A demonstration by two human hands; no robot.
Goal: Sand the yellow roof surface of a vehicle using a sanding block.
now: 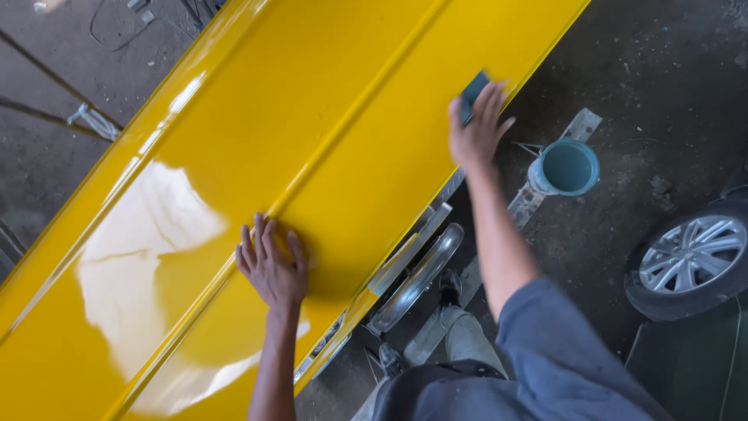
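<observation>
A long glossy yellow body panel [327, 101] runs diagonally across the view, with a raised crease down its middle. My left hand [271, 265] lies flat on it, fingers spread, just beside the crease. My right hand [477, 125] presses a small dark blue sanding block [473, 90] against the panel near its right edge; the hand is blurred and covers most of the block.
A blue bucket [566, 168] stands on the dark concrete floor to the right of the panel. A car wheel with a silver rim [689, 253] is at the far right. A chrome part [417, 277] lies under the panel's edge. Cables lie at the upper left.
</observation>
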